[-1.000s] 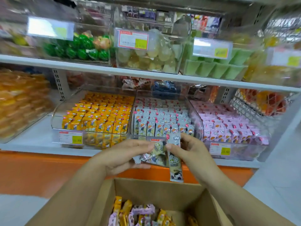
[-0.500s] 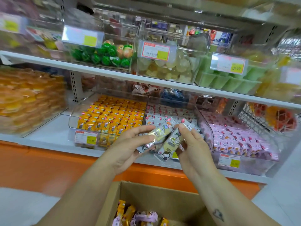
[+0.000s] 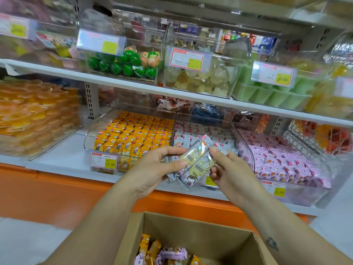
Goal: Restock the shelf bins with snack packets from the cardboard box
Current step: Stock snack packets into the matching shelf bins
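The cardboard box [image 3: 191, 232] is cut off by the bottom edge, so only its far wall, part of its right wall and a few yellow and purple packets [image 3: 164, 253] inside it show. The hands and what they hold hide the front wall of the middle bin [image 3: 202, 119] and most of its price label. The bins on the upper shelf [image 3: 133, 87] are blurred and their labels cannot be read. How many packets lie under the top one in the left hand cannot be told.

The left hand [image 3: 152, 169] reaches in from the lower left, palm turned right, and pinches a grey snack packet [image 3: 189, 155] between thumb and forefinger. The right hand [image 3: 231, 173] comes from the lower right, thumb on top and fingers curled underneath, and pinches a second grey packet [image 3: 200, 167]. The two packets lie side by side and touch, both tilted with their upper ends to the right, held in the air in front of the middle bin and above the box.

Three clear bins stand along the front edge of the lower shelf [image 3: 57, 155]: a yellow-packet bin [image 3: 89, 138] on the left, the middle one with grey packets, and a pink-packet bin [image 3: 305, 192] on the right. Orange jelly cups [image 3: 34, 115] fill a bin at the shelf's left end and a wire basket [image 3: 305, 142] stands at its right end. Below runs an orange base panel [image 3: 57, 192], then a pale floor [image 3: 23, 241].
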A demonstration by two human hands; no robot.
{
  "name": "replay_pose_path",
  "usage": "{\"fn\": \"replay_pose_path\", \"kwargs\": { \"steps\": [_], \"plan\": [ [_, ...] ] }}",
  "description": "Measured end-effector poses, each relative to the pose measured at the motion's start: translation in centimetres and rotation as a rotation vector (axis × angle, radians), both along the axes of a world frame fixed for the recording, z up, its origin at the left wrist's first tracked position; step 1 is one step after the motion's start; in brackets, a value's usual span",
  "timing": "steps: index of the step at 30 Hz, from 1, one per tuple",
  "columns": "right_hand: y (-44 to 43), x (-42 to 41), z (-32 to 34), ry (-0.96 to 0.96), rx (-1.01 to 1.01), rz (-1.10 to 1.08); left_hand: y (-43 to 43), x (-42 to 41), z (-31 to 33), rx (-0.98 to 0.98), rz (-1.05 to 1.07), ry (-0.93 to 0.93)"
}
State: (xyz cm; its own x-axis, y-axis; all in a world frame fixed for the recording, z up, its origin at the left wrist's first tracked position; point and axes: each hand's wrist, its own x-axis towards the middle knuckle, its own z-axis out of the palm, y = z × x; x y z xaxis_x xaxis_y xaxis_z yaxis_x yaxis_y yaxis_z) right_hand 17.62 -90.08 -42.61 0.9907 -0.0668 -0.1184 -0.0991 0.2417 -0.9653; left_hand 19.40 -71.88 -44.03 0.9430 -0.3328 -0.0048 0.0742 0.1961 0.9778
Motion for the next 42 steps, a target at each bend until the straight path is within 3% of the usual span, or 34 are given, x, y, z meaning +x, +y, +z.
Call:
{"fn": "replay_pose_path", "kwargs": {
  "steps": [5, 11, 14, 18, 24, 28, 35, 42],
  "plan": [
    [-0.5, 0.9, 0.4, 0.017, -0.105, 0.066, 0.1, -0.1, 0.1, 0.216, 0.004, -0.108],
    [-1.2, 0.3, 1.6, -0.153, -0.516, 0.211, 1.0, -0.2, 0.3, 0.632, -0.074, -0.217],
    [-1.8, 0.8, 2.3, -0.23, -0.583, 0.115, 2.1, 0.3, 0.0, 0.689, -0.015, -0.203],
    [-3.1, 3.3, 3.3, -0.331, -0.626, -0.109, 3.0, 1.4, -0.6, 0.932, 0.175, -0.284],
    [-2.1, 7.6, 2.3, -0.344, -0.812, -0.033, 2.3, 2.6, -0.6, 0.851, 0.291, -0.307],
    [-0.5, 10.4, 0.7, -0.346, -1.063, 0.048, 2.3, 3.3, -0.7, 0.837, 0.319, -0.305],
    [0.8, 12.7, -2.2, -0.216, -1.414, 0.437, 2.6, 4.2, -1.0, 0.824, 0.37, -0.334],
    [-4.8, 12.3, 1.6, -0.21, -1.474, 0.294, 2.2, 4.4, -1.2, 0.803, 0.363, -0.382]
  ]
}}
